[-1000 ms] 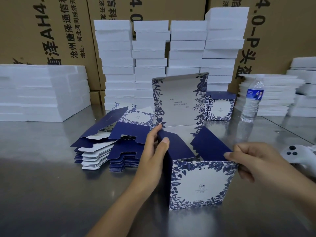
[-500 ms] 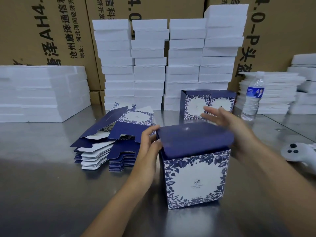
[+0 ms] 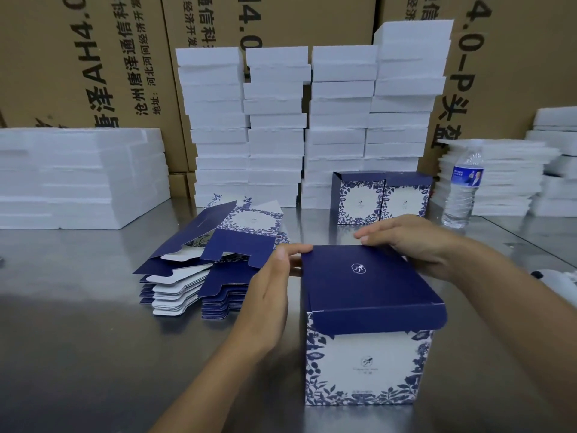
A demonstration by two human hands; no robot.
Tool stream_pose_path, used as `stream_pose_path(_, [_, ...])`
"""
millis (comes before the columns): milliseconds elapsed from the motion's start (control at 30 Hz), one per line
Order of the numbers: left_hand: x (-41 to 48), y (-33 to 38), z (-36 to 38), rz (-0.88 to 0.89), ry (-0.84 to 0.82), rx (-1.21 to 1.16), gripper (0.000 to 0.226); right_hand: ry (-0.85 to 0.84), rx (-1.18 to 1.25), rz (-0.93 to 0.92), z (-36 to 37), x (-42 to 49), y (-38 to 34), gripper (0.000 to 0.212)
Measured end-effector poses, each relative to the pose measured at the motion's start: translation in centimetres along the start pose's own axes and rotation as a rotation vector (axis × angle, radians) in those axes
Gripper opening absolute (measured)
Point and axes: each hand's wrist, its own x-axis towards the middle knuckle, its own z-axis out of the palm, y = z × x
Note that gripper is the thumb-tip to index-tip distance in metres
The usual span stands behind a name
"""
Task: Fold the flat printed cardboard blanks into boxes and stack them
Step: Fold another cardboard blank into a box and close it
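box: navy-and-white floral printed cardboard box stands upright on the brushed steel table, close in at my 5 o'clock.
change: a second ago the plain navy lid panel stood vertical at the back; now it lies flat across the top.
tuck flap: navy front flap hangs outside over the printed front face, so not tucked in yet (judging by the overhang).
left hand: fingers nearly straight, tips touching the lid's corner at 10 o'clock; nothing gripped.
right hand: has come off the side wall, now lies flat, fingers spread along the lid's far edge at 12 o'clock, pressing the crease.
meaning: the box is formed; only the closure is left, then stacking.
next: I'd guess lift the front edge and feed the flap inside the front wall.
risk: flap may crumple if pushed in skewed.
blanks: pile of flat navy-and-white cardboard blanks, 9 o'clock of the box, near my left hand.
done pile: two finished floral boxes side by side at 12 o'clock, apart from this one.
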Motion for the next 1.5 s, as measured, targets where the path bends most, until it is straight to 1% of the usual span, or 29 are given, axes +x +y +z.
stream_pose_path(67, [0.7, 0.7, -0.1, 0.002, 0.016, 0.016, 0.048, -0.05, -0.095, -0.001, 0.5, -0.4, -0.5, 0.013])
stream_pose_path(133, [1.5, 1.7, -0.4, -0.042, 0.016, 0.016, 0.035, -0.073, -0.123, -0.023, 1.0, -0.4, -0.4, 0.019])
stream_pose_path(200, [2.7, 2.6, -0.6, -0.113, -0.016, 0.059, 0.026, -0.04, -0.077, -0.048, 1.4, -0.5, -0.1, 0.015])
stream_pose_path(300, [4.5, 3.6, -0.4, -0.256, -0.087, 0.183, 0.011, 0.006, -0.007, -0.072, 1.7, -0.5, 0.2, 0.012])
stream_pose_path(433, [5.9, 4.4, 0.7, -0.336, -0.221, 0.286, 0.018, 0.012, 0.064, -0.062, 2.0, -0.5, 0.4, 0.009])
stream_pose_path(500, [5.9, 4.3, 1.0, -0.352, -0.232, 0.258, 0.023, 0.006, 0.104, -0.051, 2.1, -0.4, 0.4, 0.009])
stream_pose_path(767, [5.8, 4.4, 1.4, -0.357, -0.167, 0.157, 0.025, 0.012, 0.118, -0.025, 2.2, -0.2, 0.4, 0.002])
stream_pose_path(967, [5.2, 4.2, 1.5, -0.416, -0.089, 0.093, 0.017, 0.061, 0.147, 0.072, 1.2, -0.7, 1.5, 0.014])
stream_pose_path(1133, [4.6, 3.7, 1.2, -0.448, -0.043, -0.006, 0.019, 0.053, 0.261, 0.106, 1.3, -0.8, 1.5, 0.011])
stream_pose_path(1300, [4.2, 3.0, 1.2, -0.427, 0.027, -0.112, 0.019, 0.075, 0.292, 0.115, 1.5, -1.0, 1.3, 0.012])
stream_pose_path(1367, [4.3, 3.0, 1.5, -0.42, 0.05, -0.111, 0.023, 0.089, 0.296, 0.122, 1.6, -1.2, 1.3, 0.014])
stream_pose_path(1500, [4.3, 3.1, 1.4, -0.398, 0.044, -0.087, 0.024, 0.151, 0.274, 0.092, 1.5, -1.3, 1.9, 0.017])
